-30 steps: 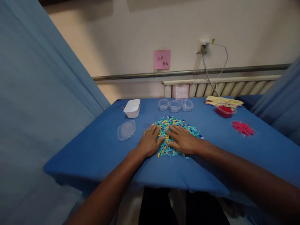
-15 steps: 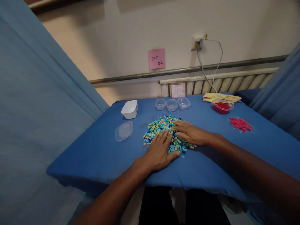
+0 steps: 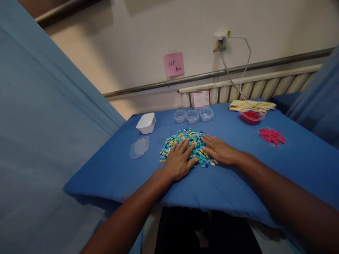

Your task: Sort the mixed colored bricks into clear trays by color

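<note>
A heap of small beads (image 3: 182, 137), mostly teal with yellow, white and dark blue ones, lies in the middle of the blue-covered table (image 3: 111, 173). My left hand (image 3: 178, 160) lies flat on the near side of the heap, fingers spread and pointing away from me. My right hand (image 3: 218, 150) rests flat on the heap's right edge, fingers stretched toward the left. Neither hand holds anything.
Behind the heap stand three small clear tubs (image 3: 192, 115). A white tub (image 3: 146, 123) and a clear lid (image 3: 140, 147) sit to the left. At the right are a tub of red beads (image 3: 251, 116), a lid with pink beads (image 3: 272, 136) and a yellow cloth (image 3: 251, 104). Blue curtains hang on both sides.
Both hands have slid over the heap: the left one moved from its left side to its near side, the right one from on top to the right edge. The beads were pushed around.
</note>
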The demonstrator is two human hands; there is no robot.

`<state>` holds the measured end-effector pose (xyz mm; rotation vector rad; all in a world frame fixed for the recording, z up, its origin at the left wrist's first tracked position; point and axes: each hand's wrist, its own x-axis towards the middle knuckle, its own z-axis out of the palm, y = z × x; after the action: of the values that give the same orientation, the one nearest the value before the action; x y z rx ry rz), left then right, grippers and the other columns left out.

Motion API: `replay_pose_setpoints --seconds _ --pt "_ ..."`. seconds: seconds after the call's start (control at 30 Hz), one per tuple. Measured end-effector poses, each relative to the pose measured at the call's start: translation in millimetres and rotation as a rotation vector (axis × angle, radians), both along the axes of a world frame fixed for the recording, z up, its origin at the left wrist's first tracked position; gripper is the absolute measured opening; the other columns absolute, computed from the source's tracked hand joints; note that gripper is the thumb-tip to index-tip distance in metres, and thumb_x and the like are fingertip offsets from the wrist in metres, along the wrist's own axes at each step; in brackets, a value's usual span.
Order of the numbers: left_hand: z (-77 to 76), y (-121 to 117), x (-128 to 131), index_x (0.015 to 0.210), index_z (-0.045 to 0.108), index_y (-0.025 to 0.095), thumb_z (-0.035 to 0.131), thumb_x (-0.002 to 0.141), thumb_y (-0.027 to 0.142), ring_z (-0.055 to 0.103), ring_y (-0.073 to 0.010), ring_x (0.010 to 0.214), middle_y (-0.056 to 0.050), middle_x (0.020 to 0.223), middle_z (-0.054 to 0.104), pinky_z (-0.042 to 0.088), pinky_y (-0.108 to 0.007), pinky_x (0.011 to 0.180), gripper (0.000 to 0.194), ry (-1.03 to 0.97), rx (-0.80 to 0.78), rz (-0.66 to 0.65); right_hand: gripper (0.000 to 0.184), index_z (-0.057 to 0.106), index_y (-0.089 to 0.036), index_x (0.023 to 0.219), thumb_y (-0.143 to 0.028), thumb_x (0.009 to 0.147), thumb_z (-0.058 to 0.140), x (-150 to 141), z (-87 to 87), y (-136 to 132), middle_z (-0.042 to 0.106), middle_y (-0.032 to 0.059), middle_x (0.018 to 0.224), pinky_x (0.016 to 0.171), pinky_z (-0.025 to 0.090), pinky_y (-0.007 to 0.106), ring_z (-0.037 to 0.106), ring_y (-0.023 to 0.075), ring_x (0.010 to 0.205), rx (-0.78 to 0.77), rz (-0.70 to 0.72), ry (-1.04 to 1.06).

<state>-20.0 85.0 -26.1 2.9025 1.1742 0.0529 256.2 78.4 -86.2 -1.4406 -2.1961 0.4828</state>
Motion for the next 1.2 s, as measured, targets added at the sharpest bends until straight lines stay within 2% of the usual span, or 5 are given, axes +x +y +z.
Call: replay_pose_setpoints --seconds 0.2,0.4,0.63,1.0,1.2 --pt "-10.6 7 -21 0.173 0.038 0.019 0.024 0.112 0.073 0.019 -0.0325 0.17 -0.013 0.182 0.021 0.021 -0.056 0.137 0.083 -0.034 0.008 0.098 0.082 0.038 -0.024 0.175 -0.074 0.111 0.03 -44 14.9 -8 0.028 0.015 0.182 0.137 0.018 0.065 0.02 0.0366 0.17 0.049 0.11 -0.058" --pt "-8.5 29 -10 0.172 0.039 0.016 0.019 0.114 0.067 0.021 -0.0322 0.169 -0.015 0.181 0.023 0.017 -0.058 0.137 0.079 -0.084 0.071 0.196 0.081 0.042 -0.019 0.173 -0.07 0.112 0.028 -21 15.8 -1 0.029 0.0165 0.181 0.137 0.019 0.064 0.022 0.0359 0.17 0.079 0.006 -0.037" --pt "8.9 1 4 0.176 0.027 0.015 0.022 0.114 0.069 0.019 -0.0257 0.17 -0.009 0.182 0.021 0.015 -0.048 0.139 0.083 0.007 -0.16 -0.125 0.07 0.046 -0.026 0.171 -0.063 0.114 0.03 -11 10.4 -7 0.044 0.0121 0.175 0.135 0.027 0.066 0.035 0.0354 0.165 0.1 0.124 -0.005" --pt "2.4 24 -3 0.175 0.029 0.011 0.023 0.116 0.056 0.016 -0.0307 0.17 -0.013 0.182 0.018 0.015 -0.056 0.137 0.074 0.076 -0.132 0.108 0.097 0.041 -0.01 0.172 -0.08 0.105 0.037 -52 14.8 1 0.033 0.0206 0.179 0.138 0.02 0.06 0.024 0.04 0.168 0.078 0.204 -0.159" --pt "3.8 36 7 0.174 0.032 0.012 0.019 0.115 0.06 0.014 -0.0325 0.17 -0.015 0.182 0.017 0.013 -0.06 0.137 0.077 0.063 -0.142 0.168 0.087 0.046 -0.022 0.171 -0.079 0.107 0.033 -43 14.9 -4 0.038 0.0143 0.178 0.137 0.022 0.063 0.029 0.0375 0.168 0.109 0.157 -0.149"
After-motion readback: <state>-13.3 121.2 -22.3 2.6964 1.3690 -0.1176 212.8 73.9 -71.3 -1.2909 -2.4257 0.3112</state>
